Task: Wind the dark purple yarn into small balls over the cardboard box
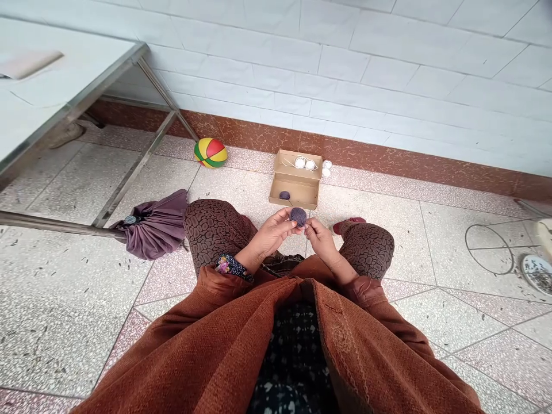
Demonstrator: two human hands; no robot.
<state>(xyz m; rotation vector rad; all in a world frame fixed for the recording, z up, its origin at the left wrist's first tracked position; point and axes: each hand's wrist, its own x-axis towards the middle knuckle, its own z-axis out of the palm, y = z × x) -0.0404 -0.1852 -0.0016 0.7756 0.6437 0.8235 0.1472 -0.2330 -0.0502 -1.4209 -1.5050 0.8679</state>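
A: Background?
B: Pale tiled wall [259, 63] on the far side, reddish-brown skirting [254, 135] below, speckled floor [379, 201] littered with small dark bits. White-topped table [99, 52] at far left.

A: Hands?
B: Left hand [275, 230] closed round a dark purple yarn ball [298, 216], above the floor between the knees. Right hand [319, 237] at the ball's right side; too small to make out, so I cannot tell whether its fingers grip a strand.

A: Beyond them?
B: Open cardboard box [302, 188], just past the yarn ball. A second dark ball [284, 195] lies in its left part; white balls [301, 163] in the raised lid; more white balls [326, 167] on the floor, right beside it.

A: Left side?
B: Yellow, red and green ball [210, 153] near the skirting; folded purple umbrella [157, 230] nearer, by the left knee.
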